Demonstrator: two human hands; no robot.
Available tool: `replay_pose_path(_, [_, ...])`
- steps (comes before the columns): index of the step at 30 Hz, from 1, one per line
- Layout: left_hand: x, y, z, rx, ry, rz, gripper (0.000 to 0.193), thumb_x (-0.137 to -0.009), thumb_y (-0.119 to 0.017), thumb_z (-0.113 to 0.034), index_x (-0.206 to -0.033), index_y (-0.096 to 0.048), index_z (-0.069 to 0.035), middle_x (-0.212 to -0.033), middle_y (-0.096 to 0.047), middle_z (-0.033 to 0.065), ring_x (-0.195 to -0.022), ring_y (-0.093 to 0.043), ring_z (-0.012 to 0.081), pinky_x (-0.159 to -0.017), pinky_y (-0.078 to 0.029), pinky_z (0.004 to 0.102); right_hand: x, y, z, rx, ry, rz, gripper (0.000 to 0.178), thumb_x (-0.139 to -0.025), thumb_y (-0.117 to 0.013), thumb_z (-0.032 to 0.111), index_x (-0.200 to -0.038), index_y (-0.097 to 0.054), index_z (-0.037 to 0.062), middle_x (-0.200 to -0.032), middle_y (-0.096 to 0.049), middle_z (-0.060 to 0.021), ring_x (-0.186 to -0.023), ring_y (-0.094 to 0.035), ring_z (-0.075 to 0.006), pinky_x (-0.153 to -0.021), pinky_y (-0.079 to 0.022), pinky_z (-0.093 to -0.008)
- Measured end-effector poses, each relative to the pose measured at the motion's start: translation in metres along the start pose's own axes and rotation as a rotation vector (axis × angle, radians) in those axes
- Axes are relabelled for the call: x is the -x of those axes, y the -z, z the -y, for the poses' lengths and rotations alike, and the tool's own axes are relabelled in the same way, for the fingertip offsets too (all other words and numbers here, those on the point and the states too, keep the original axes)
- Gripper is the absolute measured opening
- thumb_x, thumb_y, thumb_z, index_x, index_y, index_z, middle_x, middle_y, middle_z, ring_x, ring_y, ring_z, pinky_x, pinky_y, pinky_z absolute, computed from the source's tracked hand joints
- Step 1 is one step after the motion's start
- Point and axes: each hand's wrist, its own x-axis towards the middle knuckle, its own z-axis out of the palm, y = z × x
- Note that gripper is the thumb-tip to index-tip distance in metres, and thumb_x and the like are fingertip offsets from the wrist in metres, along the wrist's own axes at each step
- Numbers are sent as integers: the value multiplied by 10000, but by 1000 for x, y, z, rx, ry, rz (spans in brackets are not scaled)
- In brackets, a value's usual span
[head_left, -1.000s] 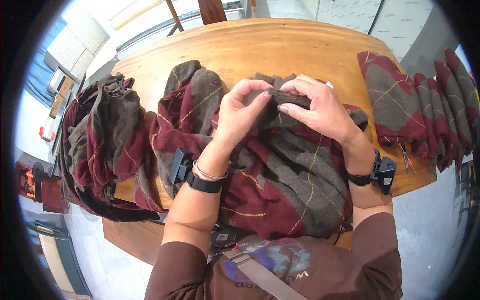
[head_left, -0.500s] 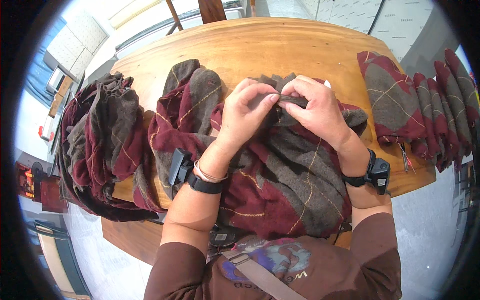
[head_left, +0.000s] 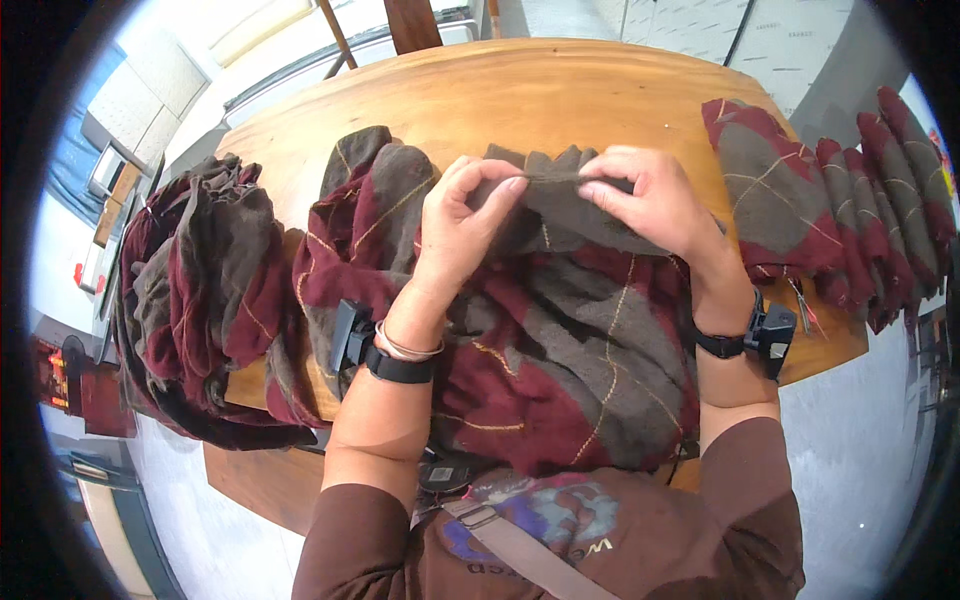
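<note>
A knitted garment (head_left: 590, 350) in grey and maroon diamonds with thin yellow lines lies spread before me, its near end against my shirt. My left hand (head_left: 468, 212) pinches the upper edge of its grey cloth between thumb and forefinger. A short way to the right, my right hand (head_left: 648, 200) pinches the same edge. Between the two hands the edge is drawn fairly straight, and a grey band of cloth hangs below it. What lies within each pinch is mostly hidden by the fingers.
A wooden table (head_left: 560, 90) carries everything. At left is a heap of similar knitwear (head_left: 215, 270), with another bunched knit piece (head_left: 370, 210) nearer my left arm. Folded knit pieces (head_left: 780, 190) stand in a row at right, beside small scissors (head_left: 800, 300).
My hands have moved apart from nearly touching, the left going left and the right going right. The garment's grey edge is now stretched out between them.
</note>
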Motion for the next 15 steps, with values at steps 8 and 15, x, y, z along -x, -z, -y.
replay_pose_path(8, [-45,111,-12,90,175,-220,300,-909,-569,-99,-1198,-579,-18,-1126,-612,65,-1038,-560,142,-910,-440,279,-8,131,-59,-114,-261,-612,328,-870,-634,258,-1093,-639,18,-1012,-665,-46,-913,-592,-135,-820,-448,-263])
replay_pose_path(15, [-77,347,18,-222,5,-611,339,-918,-558,-86,-1240,-532,17,-1124,-598,70,-997,-554,130,-884,-423,236,23,280,-90,-30,-207,-1192,386,-888,-595,283,-1167,-623,18,-1152,-619,-62,-1104,-516,-144,-967,-354,-257])
